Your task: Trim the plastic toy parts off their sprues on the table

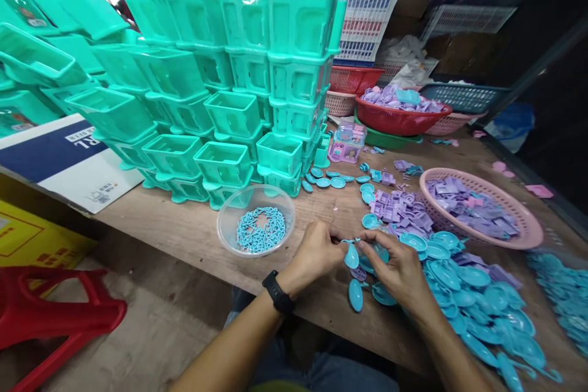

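- A wooden table (184, 233) seen from above by a seated person, crowded with plastic toy parts
- A tall stack of teal plastic tubs (239, 92) fills the back left of the table — each tub open-topped; no contents show in the front ones
- A white and blue cardboard box (59, 159) lies flat at the left edge, beside the tubs
- A red basket (399, 119) at the back holds a heap of lilac pieces with a blue one on top
- A pink woven basket (523, 229) on the right holds small purple parts; more purple parts (397, 208) lie loose just beside it
- A clear round bowl (256, 220) near the front holds a ring of tiny blue pieces
- A spread of blue spoon-shaped pieces (478, 300) covers the table's right front
- The left hand (316, 251), with a black watch at the wrist, is curled nearly closed, fingertips pinching a thin blue stem
- The right hand (399, 269) is half closed, thumb and forefinger pinching the same small blue spoon (351, 255) — held just above the table between both hands, in front of the bowl
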A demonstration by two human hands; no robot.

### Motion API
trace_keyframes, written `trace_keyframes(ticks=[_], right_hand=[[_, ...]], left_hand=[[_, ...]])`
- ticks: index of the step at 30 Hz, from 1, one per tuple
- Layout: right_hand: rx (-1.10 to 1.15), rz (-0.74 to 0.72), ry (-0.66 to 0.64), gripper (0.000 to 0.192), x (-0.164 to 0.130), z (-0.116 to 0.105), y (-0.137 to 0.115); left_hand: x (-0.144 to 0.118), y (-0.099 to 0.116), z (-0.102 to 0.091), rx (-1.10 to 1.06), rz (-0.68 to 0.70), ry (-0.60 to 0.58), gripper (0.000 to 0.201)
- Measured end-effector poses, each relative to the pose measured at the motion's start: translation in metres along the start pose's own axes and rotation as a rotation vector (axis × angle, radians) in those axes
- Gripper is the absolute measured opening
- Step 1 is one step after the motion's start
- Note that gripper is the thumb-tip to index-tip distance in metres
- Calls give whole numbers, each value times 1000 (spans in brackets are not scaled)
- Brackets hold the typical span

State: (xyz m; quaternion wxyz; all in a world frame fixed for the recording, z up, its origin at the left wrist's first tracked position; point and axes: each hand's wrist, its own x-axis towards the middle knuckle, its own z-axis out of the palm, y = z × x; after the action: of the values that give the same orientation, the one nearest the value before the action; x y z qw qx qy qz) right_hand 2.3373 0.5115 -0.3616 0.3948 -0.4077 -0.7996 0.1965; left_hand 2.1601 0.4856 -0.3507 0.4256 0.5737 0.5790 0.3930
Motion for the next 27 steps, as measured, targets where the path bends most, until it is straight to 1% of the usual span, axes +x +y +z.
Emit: trace_keyframes(ticks=[4,7,10,12,14,16,17,18,19,20,21,22,23,24,25,27], right_hand=[[-101,-169,-47,22,-3,2,3],[-134,-248,-33,22,-5,4,6],[-152,-282,1,22,-6,5,9],[-171,-292,-18,21,-6,1,12],[-197,-275,-43,21,-4,-6,18],[-243,-226,-28,23,-1,-18,29],[-275,-190,2,25,1,-25,35],[-315,-149,45,26,3,-33,42],[-363,-103,94,26,4,-42,50],[-419,-50,149,28,5,-52,57],[-485,9,202,29,6,-60,64],[-558,67,241,32,7,-68,70],[-632,118,262,35,7,-74,74],[-695,157,268,37,6,-78,75],[-733,176,261,39,6,-78,75],[-705,147,230,40,4,-69,66]], left_hand=[[-1,4,-2,157,105,-6,20],[-1,7,-2,227,149,4,21],[0,5,3,185,146,-21,22],[2,2,9,125,133,-53,21],[8,-1,14,77,140,-118,22],[18,-2,16,97,176,-175,26],[24,-2,15,155,196,-156,27],[32,-2,13,246,211,-89,27],[41,-2,11,364,214,23,25],[50,-2,7,492,201,160,23],[59,-3,4,608,170,285,25],[68,-4,1,698,123,372,33],[75,-5,-2,759,67,409,42],[81,-7,-3,798,16,407,48],[85,-8,-4,819,-22,385,50],[86,-11,-2,827,-30,332,43]])
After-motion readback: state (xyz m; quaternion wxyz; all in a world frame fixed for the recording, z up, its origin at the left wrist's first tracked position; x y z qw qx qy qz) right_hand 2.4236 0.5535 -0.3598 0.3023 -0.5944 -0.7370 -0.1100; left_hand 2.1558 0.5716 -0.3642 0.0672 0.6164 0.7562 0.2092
